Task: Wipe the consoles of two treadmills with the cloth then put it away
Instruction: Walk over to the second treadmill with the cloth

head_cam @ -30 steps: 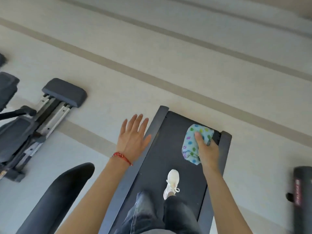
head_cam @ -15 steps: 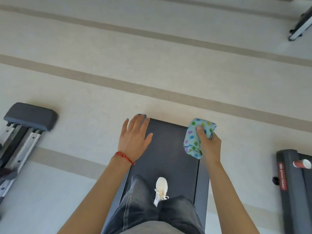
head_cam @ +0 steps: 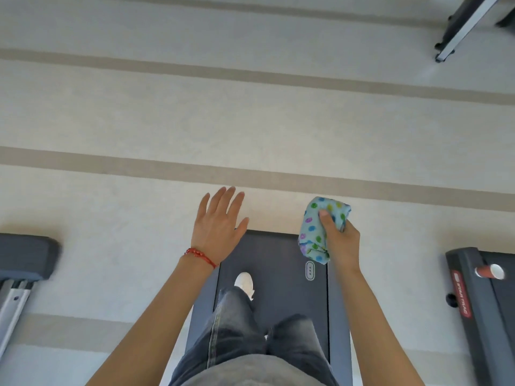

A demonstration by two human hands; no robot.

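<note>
The dotted cloth [head_cam: 320, 229] is bunched in the right hand [head_cam: 341, 240], fingers curled round it and thumb pressed on its face, held above the rear right corner of the treadmill belt [head_cam: 278, 263]. No console is in view, so this looks like walking between wiping steps; next the cloth must reach a console or its storage place. The left hand [head_cam: 218, 227] hangs flat over the belt's rear left corner, fingers spread, holding nothing

This is a gym floor. A dark treadmill belt [head_cam: 278, 274] runs underfoot, a second treadmill [head_cam: 485, 307] with a red brand label sits to the right, a padded machine [head_cam: 25, 257] on metal rails stands left, all on pale striped flooring [head_cam: 250, 121].
</note>
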